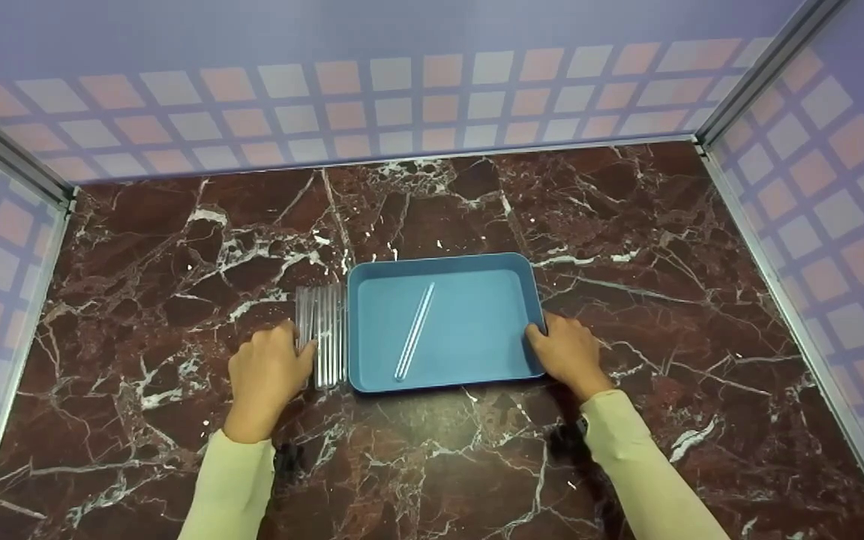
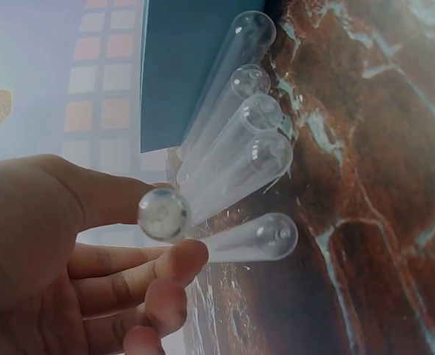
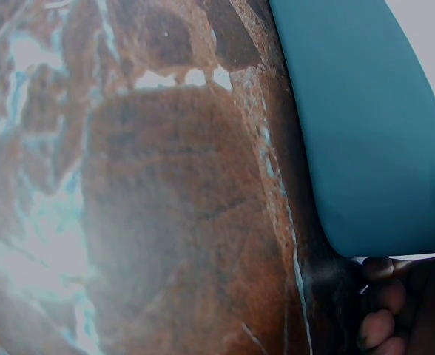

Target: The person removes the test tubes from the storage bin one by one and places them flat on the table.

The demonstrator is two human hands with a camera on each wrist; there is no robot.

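Observation:
A blue rectangular tray (image 1: 469, 322) lies on the marble-patterned table with one clear test tube (image 1: 415, 330) slanting across its left half. Just left of the tray, several clear test tubes (image 1: 329, 330) lie side by side. My left hand (image 1: 267, 367) is at the left end of that row, pinching a test tube (image 2: 163, 214) between thumb and fingers, its round end facing the left wrist camera. The tray's right edge is gripped by my right hand (image 1: 568, 351), thumb over the rim and fingers (image 3: 380, 325) outside and low, partly hidden.
Dark red, white-veined marble surface (image 1: 432, 465) surrounds the tray. A purple back panel (image 1: 417, 67) with pink and white squares stands behind, and similar side panels (image 1: 844, 187) close off the left and right.

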